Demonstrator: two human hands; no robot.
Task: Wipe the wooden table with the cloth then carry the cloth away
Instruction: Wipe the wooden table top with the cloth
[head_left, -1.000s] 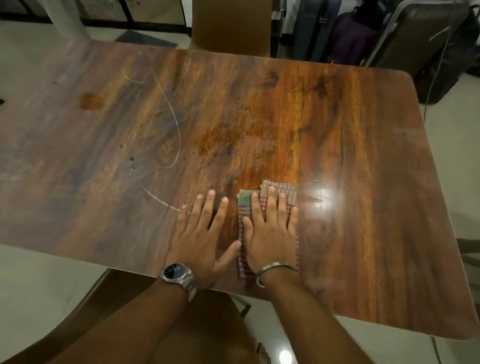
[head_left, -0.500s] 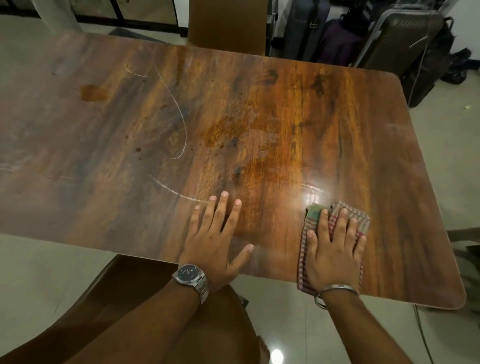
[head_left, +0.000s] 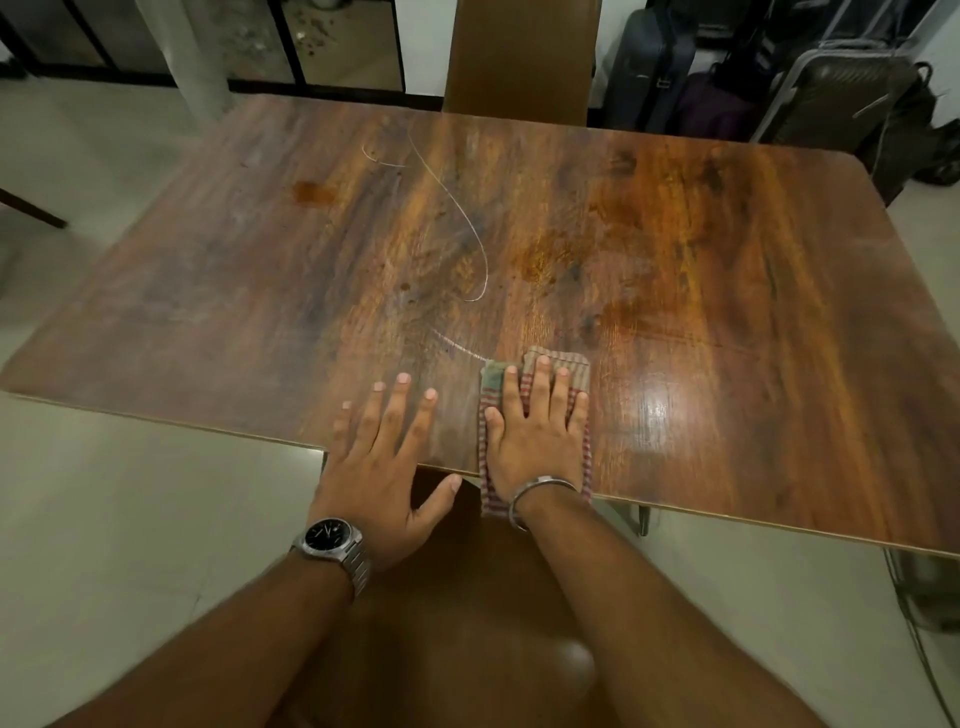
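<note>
The wooden table (head_left: 727, 270) is a wide, glossy brown top with pale scratches and darker stains near its middle. A folded striped cloth (head_left: 563, 364), red and pale with a green corner, lies at the near edge. My right hand (head_left: 535, 431) presses flat on the cloth, fingers spread, and hides most of it; the cloth's near end hangs over the table edge. My left hand (head_left: 387, 457) rests flat on the bare wood just left of the cloth, fingers apart, holding nothing.
A brown chair back (head_left: 519, 57) stands at the table's far side. Several suitcases (head_left: 831, 88) crowd the far right corner. A brown chair seat (head_left: 467, 623) is below my arms. Pale tiled floor (head_left: 130, 519) surrounds the table. A cable (head_left: 924, 649) runs down at the right.
My right hand slid the cloth right along the near edge, then back left beside my left hand. My left hand stayed flat on the table.
</note>
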